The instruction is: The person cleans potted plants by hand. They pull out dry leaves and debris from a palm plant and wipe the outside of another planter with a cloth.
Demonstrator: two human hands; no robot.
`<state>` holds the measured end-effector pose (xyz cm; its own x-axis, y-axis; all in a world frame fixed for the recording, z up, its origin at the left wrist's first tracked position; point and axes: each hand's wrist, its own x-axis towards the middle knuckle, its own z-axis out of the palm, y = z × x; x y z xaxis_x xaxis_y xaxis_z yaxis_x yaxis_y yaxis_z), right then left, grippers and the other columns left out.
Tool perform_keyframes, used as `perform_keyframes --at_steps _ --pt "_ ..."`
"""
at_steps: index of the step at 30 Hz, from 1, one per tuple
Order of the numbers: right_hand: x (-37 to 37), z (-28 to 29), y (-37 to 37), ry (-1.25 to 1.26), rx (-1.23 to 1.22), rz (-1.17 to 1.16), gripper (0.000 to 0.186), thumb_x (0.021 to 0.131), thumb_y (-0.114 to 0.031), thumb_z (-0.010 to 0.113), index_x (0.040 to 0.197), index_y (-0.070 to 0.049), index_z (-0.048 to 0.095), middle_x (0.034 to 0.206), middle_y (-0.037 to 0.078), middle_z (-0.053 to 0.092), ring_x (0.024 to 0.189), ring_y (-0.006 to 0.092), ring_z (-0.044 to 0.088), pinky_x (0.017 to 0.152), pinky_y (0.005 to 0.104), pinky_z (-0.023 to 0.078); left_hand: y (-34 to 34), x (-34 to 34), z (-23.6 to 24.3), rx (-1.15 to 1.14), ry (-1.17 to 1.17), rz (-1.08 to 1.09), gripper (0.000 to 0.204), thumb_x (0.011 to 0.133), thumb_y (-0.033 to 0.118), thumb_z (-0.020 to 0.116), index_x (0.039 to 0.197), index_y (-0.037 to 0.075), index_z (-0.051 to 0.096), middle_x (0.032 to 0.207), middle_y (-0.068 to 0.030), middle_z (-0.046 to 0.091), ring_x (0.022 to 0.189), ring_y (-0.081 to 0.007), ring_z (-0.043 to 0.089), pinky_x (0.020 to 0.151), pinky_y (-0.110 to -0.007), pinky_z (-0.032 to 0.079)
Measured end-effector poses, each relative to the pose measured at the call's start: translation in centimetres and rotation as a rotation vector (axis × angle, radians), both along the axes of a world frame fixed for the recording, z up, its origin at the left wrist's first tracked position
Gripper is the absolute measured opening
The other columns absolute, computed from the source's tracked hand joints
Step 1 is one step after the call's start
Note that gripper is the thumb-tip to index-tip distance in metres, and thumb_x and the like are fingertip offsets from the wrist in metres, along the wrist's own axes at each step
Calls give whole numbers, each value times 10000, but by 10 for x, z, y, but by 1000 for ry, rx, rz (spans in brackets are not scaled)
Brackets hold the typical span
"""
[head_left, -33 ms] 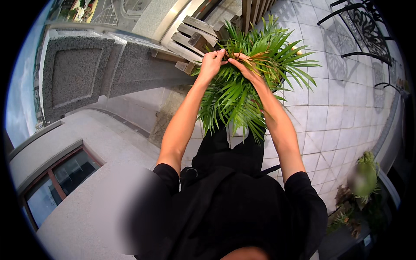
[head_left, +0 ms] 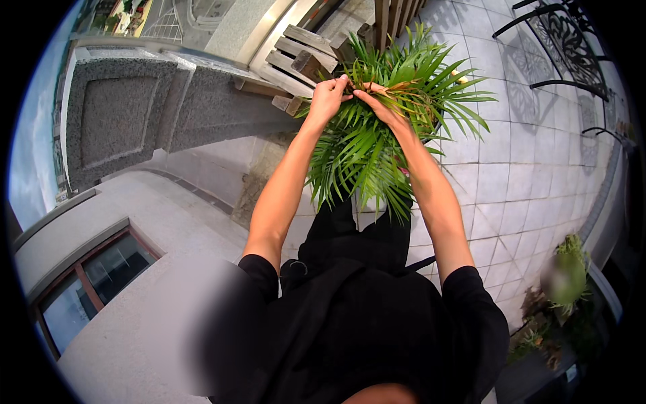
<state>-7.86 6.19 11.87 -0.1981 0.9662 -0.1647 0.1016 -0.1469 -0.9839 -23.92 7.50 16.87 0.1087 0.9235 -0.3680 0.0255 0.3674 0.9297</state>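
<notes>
A bushy green palm-like plant (head_left: 367, 168) with some yellowed and browned fronds fills the upper middle of the head view, over my black-clad legs. High in the foliage, my left hand (head_left: 331, 97) has thumb and fingers pinched together at the dark centre of the leaves; what they hold is too small to make out. Just right of it, my right hand (head_left: 378, 101) grips among the stems and browned fronds (head_left: 400, 91), fingertips close to the left hand's and partly hidden by leaves.
A slatted wooden structure (head_left: 293, 64) stands behind the plant, beside a grey granite parapet (head_left: 111, 114). White wall with window (head_left: 114, 269) lies lower left. Black ornamental ironwork (head_left: 565, 50) is upper right on pale floor tiles (head_left: 511, 182), with more plants (head_left: 565, 269) lower right.
</notes>
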Motion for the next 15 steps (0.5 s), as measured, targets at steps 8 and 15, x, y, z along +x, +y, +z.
perform_keyframes --at_steps 8,15 --pt "17 -2 2 155 -140 44 332 842 -405 595 948 -103 685 902 -11 663 869 86 559 844 271 416 -18 5 111 486 539 49 282 862 104 577 1120 -8 571 1114 -136 612 1010 -198 596 864 -302 461" --pt "37 19 -3 6 -80 225 302 871 -358 569 968 -89 668 865 -3 642 802 92 538 765 268 421 30 17 68 819 1026 -942 322 832 207 578 1095 20 577 1069 -151 589 996 -320 554 850 -406 452"
